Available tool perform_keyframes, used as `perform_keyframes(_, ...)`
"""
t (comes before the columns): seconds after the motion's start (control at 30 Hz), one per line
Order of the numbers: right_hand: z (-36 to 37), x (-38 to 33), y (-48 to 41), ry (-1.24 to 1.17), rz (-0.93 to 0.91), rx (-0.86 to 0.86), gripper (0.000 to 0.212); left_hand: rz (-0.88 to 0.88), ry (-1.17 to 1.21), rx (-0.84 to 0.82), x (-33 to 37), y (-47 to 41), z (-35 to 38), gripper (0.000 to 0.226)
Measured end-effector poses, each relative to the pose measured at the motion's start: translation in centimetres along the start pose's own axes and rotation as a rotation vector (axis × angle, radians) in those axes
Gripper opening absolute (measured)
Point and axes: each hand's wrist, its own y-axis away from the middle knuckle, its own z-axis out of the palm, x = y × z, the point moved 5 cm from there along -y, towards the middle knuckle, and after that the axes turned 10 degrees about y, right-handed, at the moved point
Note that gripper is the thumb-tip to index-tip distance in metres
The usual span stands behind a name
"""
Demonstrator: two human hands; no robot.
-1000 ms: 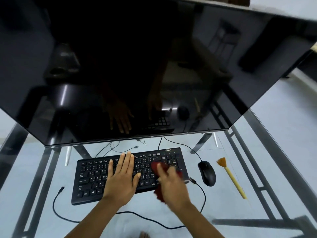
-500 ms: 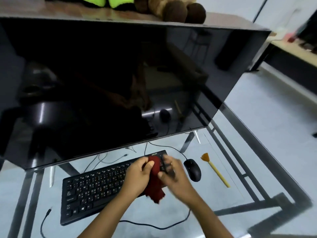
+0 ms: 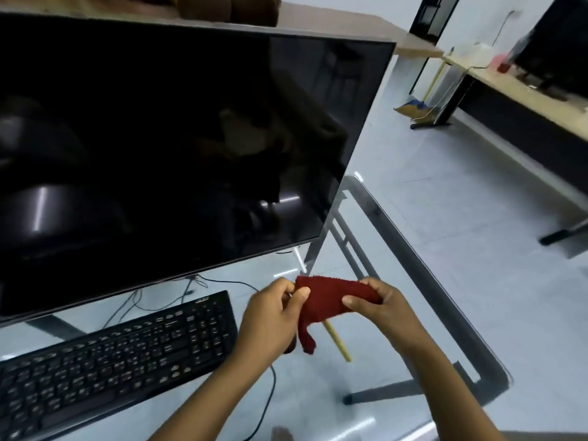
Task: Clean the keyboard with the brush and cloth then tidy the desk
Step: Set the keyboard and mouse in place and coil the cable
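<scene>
The left hand point(image 3: 270, 316) and right hand point(image 3: 378, 310) pinch the red cloth point(image 3: 327, 297), stretched left-right (one corner dangling).

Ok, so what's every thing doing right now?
cloth: held up above the desk, stretched between both hands.
left hand: pinching one end of the cloth.
right hand: pinching the other end.
keyboard: flat on the desk, nothing touching it.
brush: lying on the desk, partly hidden behind the cloth.
screen: dark.
</scene>
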Motion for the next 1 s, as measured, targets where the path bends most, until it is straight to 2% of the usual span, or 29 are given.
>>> perform_keyframes(0.13, -5.6, 2.0, 0.0, 0.02, 0.05, -0.059, 0.017, -0.217, 0.165, -0.078, -1.0, 0.2, 6.5, 0.036)
perform_keyframes(0.27, -8.2, 4.6, -2.6, 0.145, 0.194, -0.218, 0.006, -0.3, 0.024, -0.162, -2.7, -1.0, 11.1, 0.037)
perform_keyframes(0.43, -7.5, 10.6, -9.7, 0.557, 0.23, -0.206, 0.01, -0.059, -0.563, -0.12, -5.3, -5.6, 14.4, 0.028)
perform_keyframes(0.53, -6.6, 11.8, -12.7, 0.771, 0.182, -0.157, 0.012, 0.075, -0.694, -0.09, -6.6, -7.6, 15.5, 0.027)
perform_keyframes(0.63, -6.0, 12.4, -13.8, 0.833, 0.175, -0.117, 0.014, 0.104, -0.813, -0.138, -7.3, -8.2, 16.1, 0.03)
perform_keyframes(0.73, -5.9, 12.1, -13.5, 0.837, 0.169, -0.065, 0.018, 0.087, -0.786, -0.111, -7.1, -8.3, 15.5, 0.033)
perform_keyframes(0.83, -5.4, 9.9, -12.3, 0.916, 0.028, 0.108, 0.029, 0.088, -0.653, -0.106, -7.2, -8.0, 13.6, 0.037)
perform_keyframes(0.9, -3.8, 7.8, -11.2, 0.879, -0.08, 0.191, 0.033, 0.111, -0.569, -0.057, -7.4, -7.4, 11.1, 0.039)
perform_keyframes(1.0, 0.7, 4.6, -9.8, 0.777, -0.149, 0.128, 0.038, 0.08, -0.557, 0.019, -8.3, -5.6, 6.4, 0.049)
